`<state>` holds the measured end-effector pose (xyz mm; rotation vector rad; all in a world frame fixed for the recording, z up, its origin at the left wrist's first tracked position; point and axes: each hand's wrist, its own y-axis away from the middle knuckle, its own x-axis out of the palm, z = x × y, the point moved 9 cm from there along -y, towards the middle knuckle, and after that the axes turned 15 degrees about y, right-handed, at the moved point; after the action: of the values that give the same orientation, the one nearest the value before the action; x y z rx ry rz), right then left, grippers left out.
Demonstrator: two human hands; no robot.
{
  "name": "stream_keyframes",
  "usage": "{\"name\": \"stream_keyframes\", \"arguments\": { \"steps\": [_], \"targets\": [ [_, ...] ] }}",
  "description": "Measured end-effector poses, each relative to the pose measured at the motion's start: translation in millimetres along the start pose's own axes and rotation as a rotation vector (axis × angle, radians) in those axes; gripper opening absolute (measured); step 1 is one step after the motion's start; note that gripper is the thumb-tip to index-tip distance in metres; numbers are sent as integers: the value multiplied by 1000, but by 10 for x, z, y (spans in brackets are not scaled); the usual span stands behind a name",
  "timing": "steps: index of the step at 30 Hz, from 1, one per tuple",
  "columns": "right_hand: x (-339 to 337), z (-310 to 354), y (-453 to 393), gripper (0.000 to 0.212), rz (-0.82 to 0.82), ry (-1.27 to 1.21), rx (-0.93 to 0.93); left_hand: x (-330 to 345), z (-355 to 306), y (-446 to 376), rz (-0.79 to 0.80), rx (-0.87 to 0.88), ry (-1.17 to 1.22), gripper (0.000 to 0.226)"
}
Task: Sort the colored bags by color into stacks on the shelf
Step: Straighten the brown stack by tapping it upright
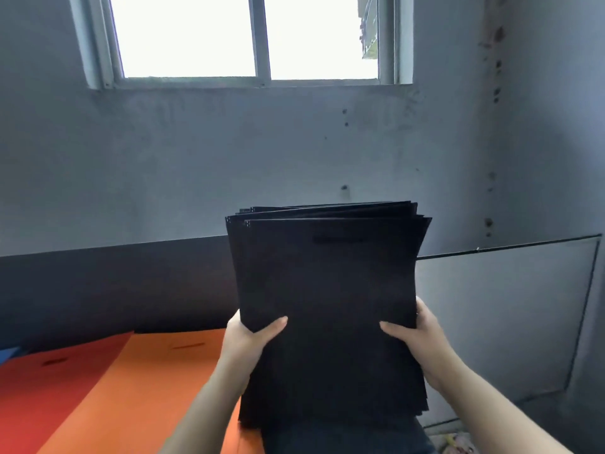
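Holding a thick bundle of black bags (327, 290) upright in front of the grey wall (196, 158), I see from the head view both hands clamped on its sides: the left hand (248, 335) grips the left edge with the thumb across the front, and the right hand (415, 335) grips the right edge the same way. Below and to the left, an orange stack (157, 381) lies flat just beside a red stack (42, 381), with a sliver of blue (9, 352) at the far left edge. A window (248, 37) glows above.
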<state>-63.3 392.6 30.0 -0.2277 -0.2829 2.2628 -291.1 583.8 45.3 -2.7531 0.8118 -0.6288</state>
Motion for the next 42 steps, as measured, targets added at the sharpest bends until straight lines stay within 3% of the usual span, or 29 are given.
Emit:
{"name": "stream_keyframes", "arguments": {
  "steps": [6,9,11,14,17,20,26,28,32,37,40,42],
  "targets": [
    [-28,506,-188,40,-173,102,-162,324,-404,-167,-10,216,-181,23],
    [-55,753,-272,37,-264,265,-231,385,-512,-303,35,237,-233,53],
    [-45,595,-230,35,-289,300,-203,248,-411,-295,0,215,-131,57],
    [142,136,-59,37,-141,230,-108,85,-8,-150,-1,110,-54,36],
    [82,219,-175,40,-88,65,-100,35,-89,-204,-20,106,21,39],
    [-51,664,-365,40,-94,-2,-190,175,-526,-339,14,189,149,47],
    [-176,1218,-490,41,-254,76,-335,453,-1139,-370,-34,464,-68,51],
    [-172,1201,-515,39,-218,131,-299,430,-1081,-431,-40,386,-71,52],
    [73,756,-483,27,56,194,-110,295,-660,-422,-60,145,-72,45],
    [5,1011,-442,28,-146,159,-261,338,-890,-368,-124,290,-50,26],
    [61,1149,-442,30,-144,115,-316,420,-1042,-273,-121,408,-36,28],
    [126,1037,-451,24,-61,94,-241,402,-943,-252,-107,339,-22,29]
  ]
}}
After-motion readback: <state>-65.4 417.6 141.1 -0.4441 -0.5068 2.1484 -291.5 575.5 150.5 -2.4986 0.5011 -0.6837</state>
